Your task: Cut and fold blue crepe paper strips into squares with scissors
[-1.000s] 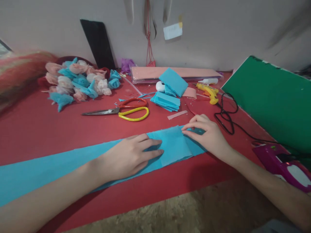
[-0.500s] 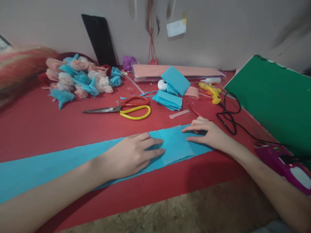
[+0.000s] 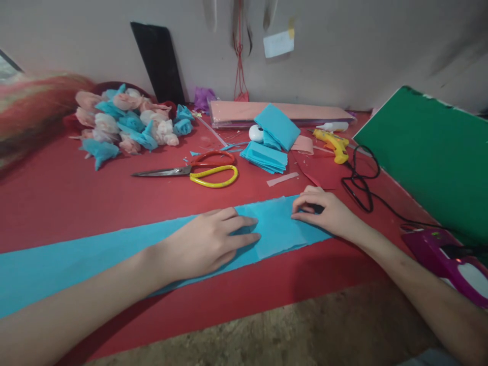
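Note:
A long strip of blue crepe paper [image 3: 114, 254] lies across the table, with a shorter piece or folded layer [image 3: 280, 229] on top near its right end. My left hand [image 3: 217, 241] rests flat on the paper, palm down, fingers apart and pointing right. Over the right end of the strip is my right hand [image 3: 324, 208], its fingers bent. A small gap shows between its thumb and forefinger, close to the upper layer's right edge, and no paper is visibly gripped there. Scissors [image 3: 190, 172] with one red and one yellow handle lie behind the strip.
Cut blue paper pieces [image 3: 267, 156] are stacked behind my hands, beside a white round object [image 3: 255, 133]. Paper flowers [image 3: 129, 122] are heaped at back left. A yellow glue gun [image 3: 333, 146] with a black cord lies before a green board [image 3: 427, 157]. A purple power strip [image 3: 438, 262] sits at right.
My right forefinger has curled in toward the thumb, and that hand has shifted slightly right. My left hand stays in place on the paper.

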`<action>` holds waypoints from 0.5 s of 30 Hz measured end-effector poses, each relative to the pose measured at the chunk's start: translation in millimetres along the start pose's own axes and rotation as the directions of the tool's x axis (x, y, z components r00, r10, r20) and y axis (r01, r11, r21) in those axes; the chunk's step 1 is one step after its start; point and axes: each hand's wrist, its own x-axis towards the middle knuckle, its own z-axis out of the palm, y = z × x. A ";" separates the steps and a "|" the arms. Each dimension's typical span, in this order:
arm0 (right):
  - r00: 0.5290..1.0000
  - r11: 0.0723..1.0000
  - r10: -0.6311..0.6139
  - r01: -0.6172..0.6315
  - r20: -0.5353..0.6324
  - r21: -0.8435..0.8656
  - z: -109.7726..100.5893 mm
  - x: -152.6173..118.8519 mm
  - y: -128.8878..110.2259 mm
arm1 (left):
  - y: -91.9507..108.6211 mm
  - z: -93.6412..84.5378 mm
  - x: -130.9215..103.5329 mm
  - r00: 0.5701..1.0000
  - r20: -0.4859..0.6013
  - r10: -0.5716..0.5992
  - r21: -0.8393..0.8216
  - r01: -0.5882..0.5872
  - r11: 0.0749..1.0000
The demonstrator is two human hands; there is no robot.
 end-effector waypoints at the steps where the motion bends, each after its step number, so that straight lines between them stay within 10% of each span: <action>1: 1.000 1.000 -0.005 0.005 0.017 0.002 -1.5 -0.1 1.0 | 0.1 -0.1 -0.1 1.000 0.004 -0.002 0.001 0.002 1.000; 10: 0.972 0.998 -0.034 0.045 0.232 -0.041 -20.2 -4.2 7.4 | 0.6 -0.9 -0.4 1.000 0.009 -0.003 0.005 0.003 1.000; 15: 0.994 0.998 0.029 -0.023 0.103 -0.054 -10.4 -3.8 3.6 | 0.9 -1.1 -0.4 1.000 -0.001 0.003 0.006 -0.003 1.000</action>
